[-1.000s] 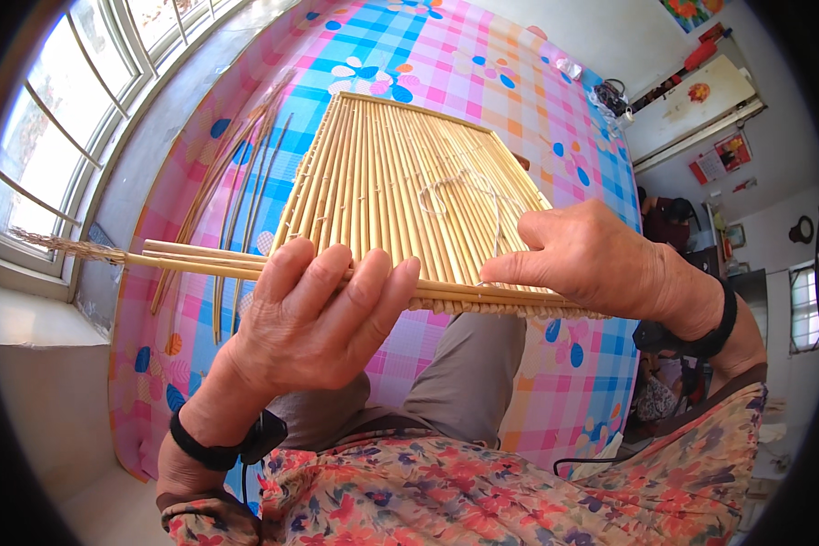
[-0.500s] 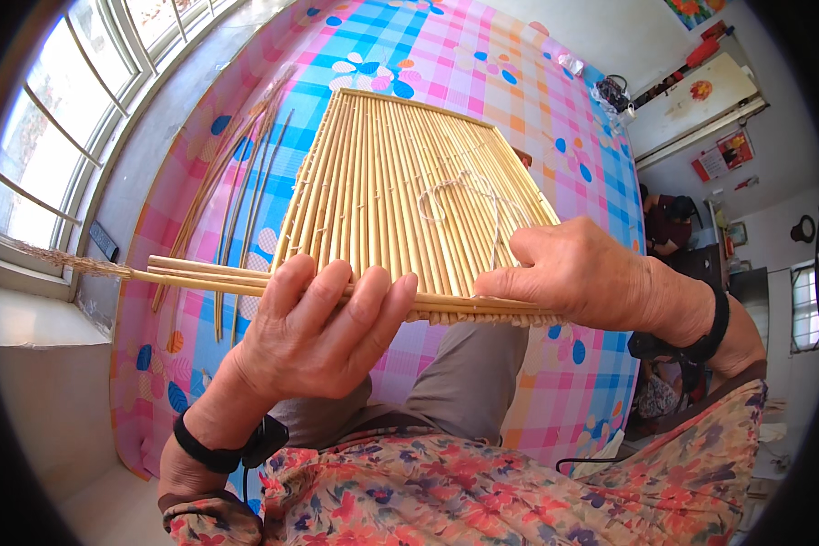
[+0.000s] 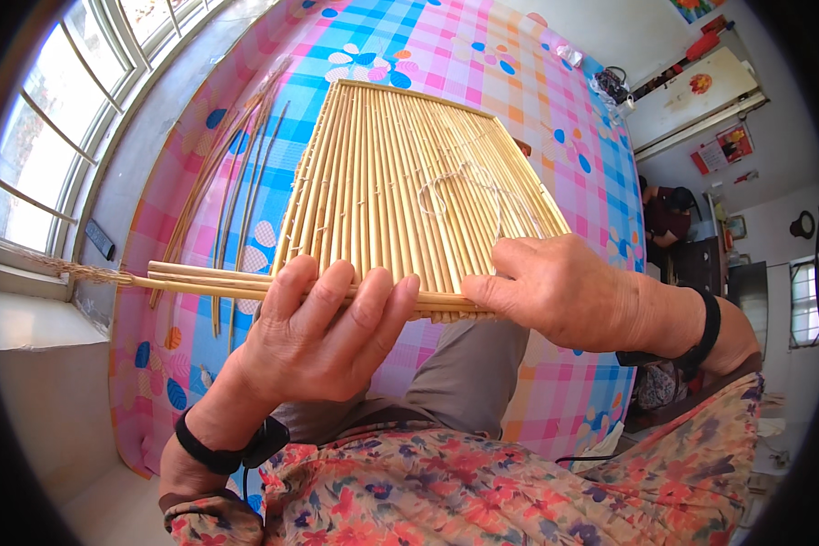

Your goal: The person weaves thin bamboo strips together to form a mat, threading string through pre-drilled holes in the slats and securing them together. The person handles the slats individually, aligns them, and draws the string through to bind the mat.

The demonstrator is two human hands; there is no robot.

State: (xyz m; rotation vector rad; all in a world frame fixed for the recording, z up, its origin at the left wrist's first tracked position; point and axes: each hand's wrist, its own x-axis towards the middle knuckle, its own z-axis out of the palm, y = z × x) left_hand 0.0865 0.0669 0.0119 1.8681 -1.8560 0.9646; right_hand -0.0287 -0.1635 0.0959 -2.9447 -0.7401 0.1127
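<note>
- A woven mat of straw stalks (image 3: 400,182) is seen lying over the person's lap and out onto a checked pink and blue bedspread (image 3: 537,82); its stalks are run lengthwise away from the person, fanned slightly toward the near edge.
- A few long stalks (image 3: 200,278) are laid crosswise along the mat's near edge, so that their long axis is set left to right; their tufted ends are pointed toward the window (image 3: 36,136) on the left.
- White twine (image 3: 464,182) is seen looped loosely across the mat's right half.
- The left hand (image 3: 314,337) is brought up from below, palm down, with the fingers stretched forward over the crosswise stalks; these are pressed against the mat's edge (whether the thumb is curled beneath cannot be told).
- The right hand (image 3: 569,291) is brought in from the right, knuckles up, and is closed at the mat's near right corner, where the ends of the crosswise stalks are pinched under its thumb and fingers.
- A black band is worn on each wrist.
- Loose stalks (image 3: 237,164) are left lying on the bedspread just beside the mat's left edge, pointed away from the person.
</note>
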